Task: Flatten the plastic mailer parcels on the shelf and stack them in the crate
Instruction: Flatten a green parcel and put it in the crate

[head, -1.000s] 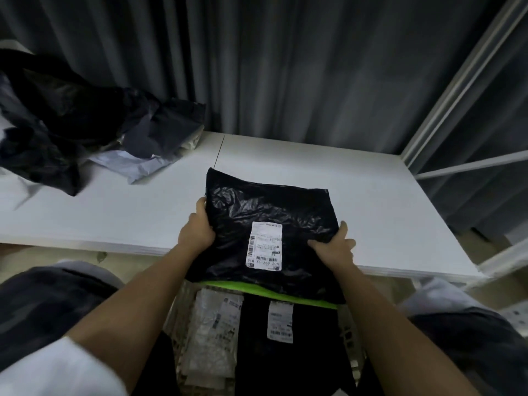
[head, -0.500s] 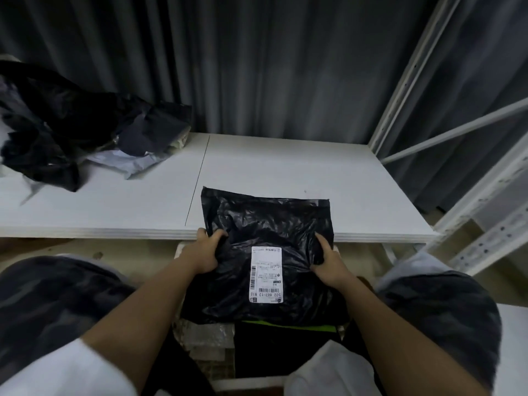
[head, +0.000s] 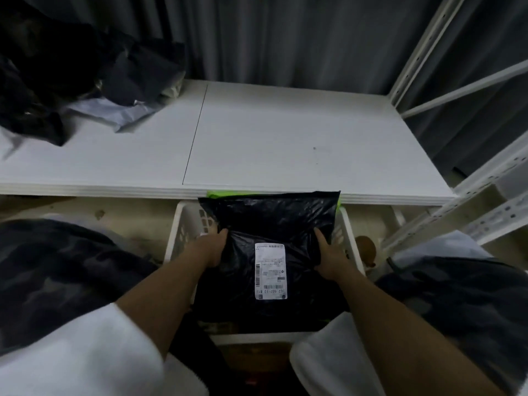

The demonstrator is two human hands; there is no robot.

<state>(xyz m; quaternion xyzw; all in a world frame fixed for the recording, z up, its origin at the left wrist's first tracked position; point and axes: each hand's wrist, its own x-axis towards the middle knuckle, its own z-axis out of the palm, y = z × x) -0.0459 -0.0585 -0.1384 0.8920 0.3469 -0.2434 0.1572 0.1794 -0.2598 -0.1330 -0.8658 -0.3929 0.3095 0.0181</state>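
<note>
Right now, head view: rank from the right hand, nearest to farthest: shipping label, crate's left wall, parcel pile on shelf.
From the right hand:
1. Shipping label, just left of it on the black mailer that both hands hold.
2. Crate's left wall, across the mailer, beyond the left hand.
3. Parcel pile, far back-left on the shelf.

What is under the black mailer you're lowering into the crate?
Under the black mailer only a bright green edge shows at its far side, inside the white crate. Both hands grip its sides. Anything else beneath is covered.
</note>
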